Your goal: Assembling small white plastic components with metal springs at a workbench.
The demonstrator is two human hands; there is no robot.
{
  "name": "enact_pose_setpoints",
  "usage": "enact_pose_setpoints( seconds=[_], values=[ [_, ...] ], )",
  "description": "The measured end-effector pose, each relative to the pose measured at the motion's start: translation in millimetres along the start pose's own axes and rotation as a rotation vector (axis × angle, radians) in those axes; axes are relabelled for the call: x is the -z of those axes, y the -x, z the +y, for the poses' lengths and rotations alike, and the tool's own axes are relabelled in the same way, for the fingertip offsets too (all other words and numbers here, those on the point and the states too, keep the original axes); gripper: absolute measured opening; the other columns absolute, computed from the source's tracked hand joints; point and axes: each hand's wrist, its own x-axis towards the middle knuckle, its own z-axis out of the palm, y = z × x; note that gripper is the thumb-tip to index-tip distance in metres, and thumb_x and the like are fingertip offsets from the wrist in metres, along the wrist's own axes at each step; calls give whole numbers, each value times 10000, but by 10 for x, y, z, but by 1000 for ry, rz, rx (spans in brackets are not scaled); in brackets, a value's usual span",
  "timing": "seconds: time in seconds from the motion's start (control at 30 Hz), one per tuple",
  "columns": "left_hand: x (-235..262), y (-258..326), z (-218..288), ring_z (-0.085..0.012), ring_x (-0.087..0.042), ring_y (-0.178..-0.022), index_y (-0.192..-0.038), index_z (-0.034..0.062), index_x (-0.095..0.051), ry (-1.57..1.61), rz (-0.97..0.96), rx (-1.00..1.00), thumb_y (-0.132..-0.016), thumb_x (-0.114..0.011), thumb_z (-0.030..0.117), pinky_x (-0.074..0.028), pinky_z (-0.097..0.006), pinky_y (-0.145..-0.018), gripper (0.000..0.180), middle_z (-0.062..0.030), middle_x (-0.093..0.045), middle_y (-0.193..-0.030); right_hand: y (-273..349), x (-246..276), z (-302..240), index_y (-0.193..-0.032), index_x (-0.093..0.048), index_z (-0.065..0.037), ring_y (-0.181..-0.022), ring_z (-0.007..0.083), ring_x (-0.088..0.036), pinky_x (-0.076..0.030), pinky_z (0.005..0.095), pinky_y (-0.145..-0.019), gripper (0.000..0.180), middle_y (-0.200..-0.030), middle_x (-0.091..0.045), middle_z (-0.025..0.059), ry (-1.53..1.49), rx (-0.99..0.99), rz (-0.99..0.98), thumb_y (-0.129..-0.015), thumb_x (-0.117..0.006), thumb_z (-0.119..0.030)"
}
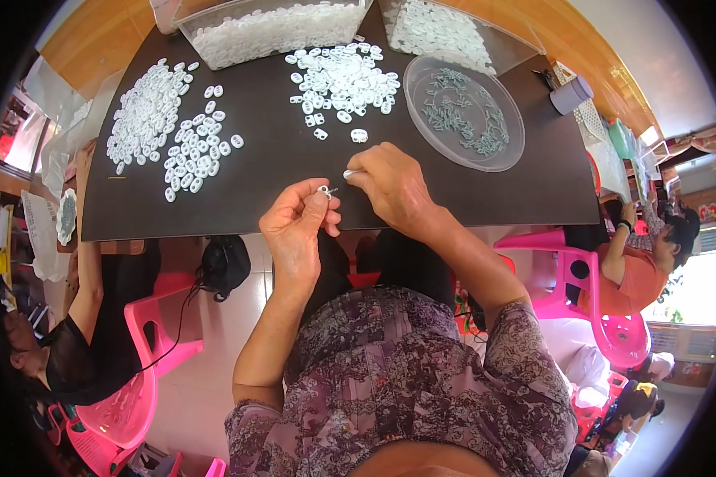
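Note:
Over the table's front edge, my left hand (298, 226) pinches a small white plastic piece with holes (324, 190). A thin dark pin, perhaps a screw or spring, sticks out of it toward the right. My right hand (394, 187) is closed beside it, and a white oval plastic piece (348, 174) shows at its fingertips. The two held pieces are apart. Just beyond my hands lie a few loose white pieces (359, 136) in front of a heap of small white plastic parts (346, 79). What my right fingers cover is hidden.
A round clear tray (511, 155) of small grey-green pins stands at the right. Behind are two clear bins (215, 60) (525, 52) of white parts. White oval pieces (195, 151) lie heaped left. A grey cup (571, 95) stands far right. People sit at both sides.

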Motion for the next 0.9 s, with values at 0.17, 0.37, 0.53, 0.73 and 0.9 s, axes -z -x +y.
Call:
enact_pose_setpoints(
  seconds=[0.17, 0.37, 0.53, 0.73, 0.9],
  values=[
    [-13, 6, 36, -134, -574, -585, -1002, -78, -594, 29, 1, 25, -869, -573, 26, -473, -232, -491, 170, -117, -626, -761, 4, 62, -84, -884, -601, -28, -685, 223, -540, -433, 324, -611, 112, -724, -538, 80, -189, -17, -59, -772, -613, -30],
    [-24, 8, 24, -134, -575, -577, -969, -77, -611, 44, -37, 51, -858, -584, 23, -473, -231, -485, 151, -119, -632, -762, 30, 103, -159, -884, -604, 15, -733, 123, -597, -465, 267, -646, 113, -785, -620, 69, -719, -468, -146, -785, -623, -35],
    [-48, 55, 29, -134, -568, -558, -973, -80, -607, 16, -46, 77, -866, -573, 40, -459, -235, -478, 165, -120, -635, -760, 80, 61, -110, -966, -611, 7, -806, 76, -578, -472, 231, -732, 135, -864, -627, 26, -869, -540, -125, -835, -597, -25],
    [-71, 97, 38, -135, -571, -556, -972, -75, -608, 40, -25, 100, -865, -575, 39, -458, -237, -475, 160, -117, -634, -758, 71, 68, -238, -977, -615, -1, -693, 44, -527, -435, 189, -604, 140, -805, -609, 2, -831, -621, -100, -859, -579, -68],
    [-58, 98, 13, -133, -571, -551, -971, -69, -603, 60, -6, 89, -865, -574, 33, -459, -236, -462, 150, -118, -633, -755, 100, 56, -228, -983, -617, -9, -681, 41, -514, -423, 187, -583, 147, -794, -609, -1, -788, -618, -96, -859, -578, -76]
  ],
)
